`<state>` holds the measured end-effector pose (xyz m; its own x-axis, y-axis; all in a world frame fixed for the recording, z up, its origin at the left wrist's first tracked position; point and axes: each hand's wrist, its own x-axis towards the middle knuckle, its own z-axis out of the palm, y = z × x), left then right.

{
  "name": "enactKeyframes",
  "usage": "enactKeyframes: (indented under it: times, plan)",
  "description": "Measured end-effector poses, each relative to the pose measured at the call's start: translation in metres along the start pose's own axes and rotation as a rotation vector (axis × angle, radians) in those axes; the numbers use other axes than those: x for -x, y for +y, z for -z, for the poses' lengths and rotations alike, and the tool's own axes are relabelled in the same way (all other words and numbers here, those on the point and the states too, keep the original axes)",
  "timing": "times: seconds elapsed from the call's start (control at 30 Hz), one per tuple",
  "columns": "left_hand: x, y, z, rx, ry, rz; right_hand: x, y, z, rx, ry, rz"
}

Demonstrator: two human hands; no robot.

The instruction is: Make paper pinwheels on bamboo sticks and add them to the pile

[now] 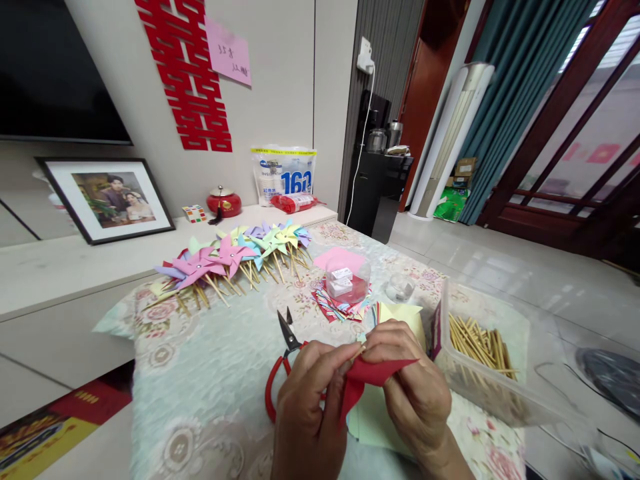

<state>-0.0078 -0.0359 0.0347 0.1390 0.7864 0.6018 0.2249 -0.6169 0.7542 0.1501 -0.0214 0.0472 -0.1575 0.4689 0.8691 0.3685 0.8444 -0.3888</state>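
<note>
Red folded paper (367, 375), shaped like part of a pinwheel, is pinched between my two hands over the cloth-covered table. My left hand (311, 400) grips it from the left, thumb and fingers closed. On the other side, the fingers of my right hand (423, 390) are closed on the same paper. The tip of a thin wooden stick (359, 351) shows between my fingertips; most of it is hidden. Scissors (289, 337) with red handles lie beside my left hand. Pale green paper sheets (375, 427) are partly covered by my hands, and yellow paper (400, 313) lies behind them.
Several finished pinwheels (233, 257) on sticks lie at the back left. A round clear container (359, 283) with small white boxes stands on coloured paper. At the right, a plastic box (445, 320) holds wooden sticks (480, 343). A small clear lid or dish (400, 288) lies behind.
</note>
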Motion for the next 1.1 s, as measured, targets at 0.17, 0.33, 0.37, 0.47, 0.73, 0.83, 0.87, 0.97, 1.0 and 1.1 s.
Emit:
enactKeyframes:
  times: [0.17, 0.33, 0.37, 0.47, 0.73, 0.83, 0.87, 0.97, 1.0, 1.1]
  plan:
    - [-0.0002, -0.0006, 0.0007, -0.061, -0.002, -0.043, 0.0002, 0.0021, -0.0008, -0.02, -0.009, -0.017]
    - [-0.0015, 0.002, -0.0007, -0.018, 0.022, 0.003, 0.0021, 0.0037, -0.0001, -0.03, -0.016, -0.025]
    - [-0.002, 0.003, -0.0014, 0.017, 0.026, 0.032, 0.0024, 0.0037, 0.0002, -0.033, -0.015, -0.027]
    - [-0.003, 0.0062, -0.0036, 0.12, 0.043, 0.116, 0.0026, 0.0035, 0.001, -0.039, -0.009, -0.031]
    - [-0.0038, 0.0076, -0.0057, 0.223, 0.048, 0.219, 0.0022, 0.0044, 0.0015, -0.032, -0.016, -0.038]
    - [-0.0041, 0.0066, -0.0051, 0.216, 0.046, 0.226, 0.0023, 0.005, 0.0014, -0.009, -0.022, -0.034]
    - [-0.0041, 0.0065, -0.0048, 0.208, 0.045, 0.229, 0.0023, 0.0051, 0.0011, -0.005, -0.023, -0.028]
    - [-0.0039, 0.0074, -0.0042, 0.187, 0.04, 0.229, 0.0022, 0.0052, -0.0002, -0.002, -0.018, -0.031]
    - [-0.0039, 0.0079, -0.0042, 0.179, 0.042, 0.225, 0.0021, 0.0051, -0.0006, -0.001, -0.016, -0.038]
    - [-0.0039, 0.009, -0.0051, 0.152, 0.057, 0.207, 0.0019, 0.0043, -0.0014, 0.001, -0.009, -0.052]
